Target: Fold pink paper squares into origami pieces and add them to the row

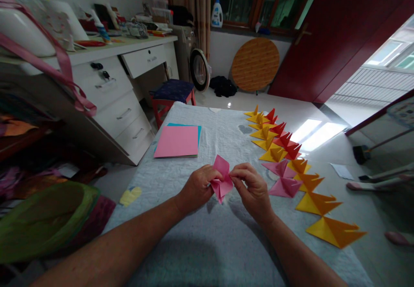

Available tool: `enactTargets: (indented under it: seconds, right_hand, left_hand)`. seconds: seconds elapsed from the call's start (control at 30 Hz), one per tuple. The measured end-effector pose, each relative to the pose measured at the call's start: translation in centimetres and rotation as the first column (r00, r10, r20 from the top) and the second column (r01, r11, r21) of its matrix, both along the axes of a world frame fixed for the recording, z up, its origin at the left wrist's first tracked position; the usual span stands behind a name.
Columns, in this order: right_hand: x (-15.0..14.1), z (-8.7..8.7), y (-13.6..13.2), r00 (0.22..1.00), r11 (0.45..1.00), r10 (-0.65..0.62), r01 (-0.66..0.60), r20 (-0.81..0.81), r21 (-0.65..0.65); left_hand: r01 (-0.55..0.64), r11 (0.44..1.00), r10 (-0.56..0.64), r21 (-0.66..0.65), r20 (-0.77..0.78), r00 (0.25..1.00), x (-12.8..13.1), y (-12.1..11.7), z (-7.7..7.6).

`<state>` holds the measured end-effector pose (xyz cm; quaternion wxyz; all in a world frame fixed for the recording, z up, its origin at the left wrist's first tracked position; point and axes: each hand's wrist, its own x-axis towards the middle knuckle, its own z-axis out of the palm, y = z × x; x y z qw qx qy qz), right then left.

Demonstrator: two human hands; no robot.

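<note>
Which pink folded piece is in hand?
The leftmost pink folded piece, pinched by the left hand and right hand; the other two pink pieces lie on the cloth.

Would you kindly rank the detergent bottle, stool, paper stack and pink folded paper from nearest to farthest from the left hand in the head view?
1. Pink folded paper: held by the left hand and right hand.
2. Paper stack: on the table, ahead and left.
3. Stool: beyond the table's far-left corner.
4. Detergent bottle: on the windowsill, at back.

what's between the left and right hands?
Folded pink paper, pinched at its left by the left hand and at its right edge by the right hand, in the head view.
</note>
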<state>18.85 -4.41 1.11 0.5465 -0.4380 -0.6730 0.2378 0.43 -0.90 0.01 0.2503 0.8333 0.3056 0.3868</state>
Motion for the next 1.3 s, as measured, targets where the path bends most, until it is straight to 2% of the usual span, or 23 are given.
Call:
enactTargets:
  seconds: [0.27,0.5,0.73,1.0,1.3]
  right_hand:
    - [0.1,-0.45,-0.21,0.994,0.997,0.052,-0.057,0.095,0.052]
    - [0.05,-0.77,-0.35,0.978,0.994,0.078,-0.091,0.195,0.06]
    - [0.07,-0.8,-0.44,0.963,0.991,0.107,-0.124,0.247,0.054]
    - [0.07,-0.04,-0.44,0.969,0.988,0.092,-0.118,0.228,0.102]
    - [0.0,-0.59,-0.46,0.973,0.993,0.047,-0.07,0.226,0.095]
  left_hand:
    - [-0.026,0.996,0.03,-0.087,0.05,0.998,0.07,-0.07,-0.01]
    - [-0.082,0.971,0.104,-0.225,0.09,0.99,0.19,-0.41,-0.02]
    - [-0.011,0.961,0.046,-0.275,0.121,0.992,0.12,-0.5,0.21]
    - [-0.038,0.971,0.059,-0.236,0.082,0.995,0.1,-0.33,0.29]
    - [-0.024,0.991,0.04,-0.129,0.13,0.991,0.14,-0.09,-0.04]
